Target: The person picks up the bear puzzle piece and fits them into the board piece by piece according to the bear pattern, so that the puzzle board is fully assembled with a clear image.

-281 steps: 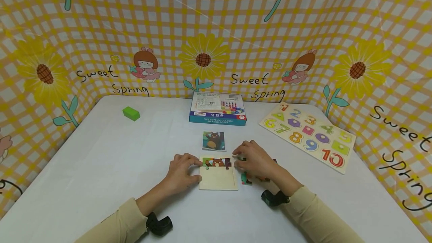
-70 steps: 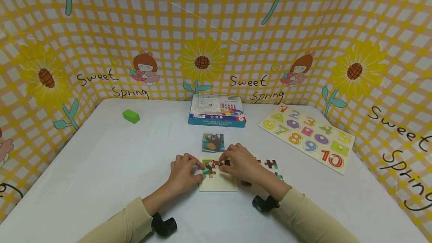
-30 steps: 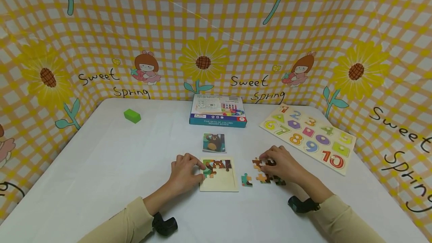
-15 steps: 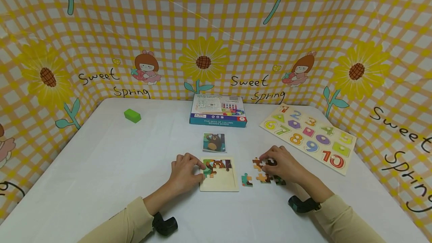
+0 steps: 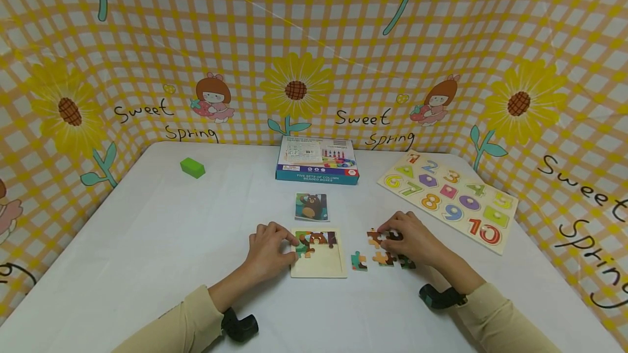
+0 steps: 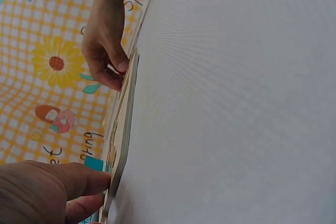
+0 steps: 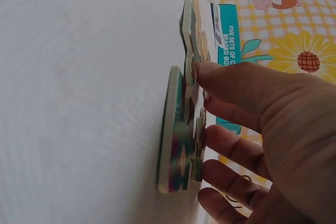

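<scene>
Bear puzzle part-filled; right hand at the loose pieces

Puzzle board (image 5: 321, 267) flat on the bench (image 5: 230, 195), lower centre of frame, sides squared to the view. Near-square, no clear long axis; bear's head points to top of frame. Top row filled, plus second row at left; bare wood below. Left hand (image 5: 269, 249) at its left edge, thumb and index finger parted, tips touching the rim. Just right of the board, teal piece (image 5: 358, 261), tab and long axis toward top of frame. Right hand (image 5: 411, 237) beyond it, thumb and index finger about a dark brown piece (image 5: 394, 235); cannot tell whether pinched.

Farther: bear card (image 5: 311, 207), centre; number board (image 5: 458, 225), right; green block (image 5: 193, 168), left; box (image 5: 316, 170), against checked cloth (image 5: 245, 42).

Change: second-row pieces added since the earliest frame; right hand, lately over the board, now right of it.
</scene>
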`<move>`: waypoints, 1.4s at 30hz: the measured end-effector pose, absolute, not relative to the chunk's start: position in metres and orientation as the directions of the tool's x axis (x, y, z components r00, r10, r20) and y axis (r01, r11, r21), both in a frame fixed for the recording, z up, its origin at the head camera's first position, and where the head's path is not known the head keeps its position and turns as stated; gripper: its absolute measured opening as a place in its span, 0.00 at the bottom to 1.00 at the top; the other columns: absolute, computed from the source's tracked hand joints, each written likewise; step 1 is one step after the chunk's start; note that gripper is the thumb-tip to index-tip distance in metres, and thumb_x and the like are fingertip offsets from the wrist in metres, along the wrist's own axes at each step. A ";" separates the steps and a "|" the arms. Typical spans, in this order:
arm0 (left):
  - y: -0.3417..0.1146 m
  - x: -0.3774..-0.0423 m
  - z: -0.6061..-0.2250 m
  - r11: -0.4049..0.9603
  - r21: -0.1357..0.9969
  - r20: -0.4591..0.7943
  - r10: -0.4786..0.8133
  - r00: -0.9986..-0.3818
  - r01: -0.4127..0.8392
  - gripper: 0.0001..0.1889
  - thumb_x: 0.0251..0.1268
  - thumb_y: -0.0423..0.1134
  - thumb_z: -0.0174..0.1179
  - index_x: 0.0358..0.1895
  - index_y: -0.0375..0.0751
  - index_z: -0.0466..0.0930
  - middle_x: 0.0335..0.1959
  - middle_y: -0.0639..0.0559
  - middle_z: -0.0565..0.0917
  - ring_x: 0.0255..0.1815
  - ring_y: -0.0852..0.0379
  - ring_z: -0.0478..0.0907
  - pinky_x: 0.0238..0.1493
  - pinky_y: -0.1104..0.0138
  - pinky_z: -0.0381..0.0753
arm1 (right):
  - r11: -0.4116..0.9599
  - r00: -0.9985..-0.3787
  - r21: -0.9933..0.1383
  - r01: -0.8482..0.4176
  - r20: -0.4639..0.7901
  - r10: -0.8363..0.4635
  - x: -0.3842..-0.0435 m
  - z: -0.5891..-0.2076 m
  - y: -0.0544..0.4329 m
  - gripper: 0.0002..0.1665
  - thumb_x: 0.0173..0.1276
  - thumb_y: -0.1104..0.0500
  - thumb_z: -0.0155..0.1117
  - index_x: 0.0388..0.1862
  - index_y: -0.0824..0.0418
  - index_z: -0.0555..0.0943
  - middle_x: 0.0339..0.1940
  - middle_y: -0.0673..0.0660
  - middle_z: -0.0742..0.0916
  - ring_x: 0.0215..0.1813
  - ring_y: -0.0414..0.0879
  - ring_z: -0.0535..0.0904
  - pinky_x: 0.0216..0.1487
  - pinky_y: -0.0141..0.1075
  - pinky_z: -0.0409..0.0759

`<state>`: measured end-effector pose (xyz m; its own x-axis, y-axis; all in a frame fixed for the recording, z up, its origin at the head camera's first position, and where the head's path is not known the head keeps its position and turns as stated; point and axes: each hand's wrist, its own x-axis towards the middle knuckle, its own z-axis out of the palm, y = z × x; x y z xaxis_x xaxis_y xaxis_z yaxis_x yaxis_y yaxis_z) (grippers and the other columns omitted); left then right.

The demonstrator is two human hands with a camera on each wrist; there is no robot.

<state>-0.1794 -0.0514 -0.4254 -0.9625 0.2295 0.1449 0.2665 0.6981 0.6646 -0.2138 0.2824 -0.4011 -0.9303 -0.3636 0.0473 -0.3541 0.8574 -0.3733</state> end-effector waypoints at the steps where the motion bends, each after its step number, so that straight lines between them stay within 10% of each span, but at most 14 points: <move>1: -0.051 -0.180 -0.426 0.698 0.665 0.145 0.230 -0.962 0.267 0.07 0.48 0.37 0.67 0.32 0.48 0.82 0.42 0.49 0.74 0.47 0.50 0.62 0.48 0.51 0.58 | 0.857 -0.930 -0.373 -0.355 0.049 -0.364 -0.214 -0.401 0.283 0.13 0.58 0.54 0.68 0.43 0.52 0.84 0.44 0.52 0.80 0.45 0.46 0.67 0.41 0.35 0.66; 42: -0.052 -0.180 -0.426 0.695 0.671 0.133 0.230 -0.964 0.258 0.07 0.48 0.38 0.67 0.32 0.48 0.82 0.42 0.50 0.74 0.47 0.51 0.62 0.50 0.50 0.58 | 0.808 -0.882 -0.364 -0.464 0.102 -0.460 -0.197 -0.395 0.190 0.14 0.55 0.50 0.71 0.40 0.52 0.85 0.40 0.48 0.83 0.44 0.42 0.68 0.45 0.37 0.68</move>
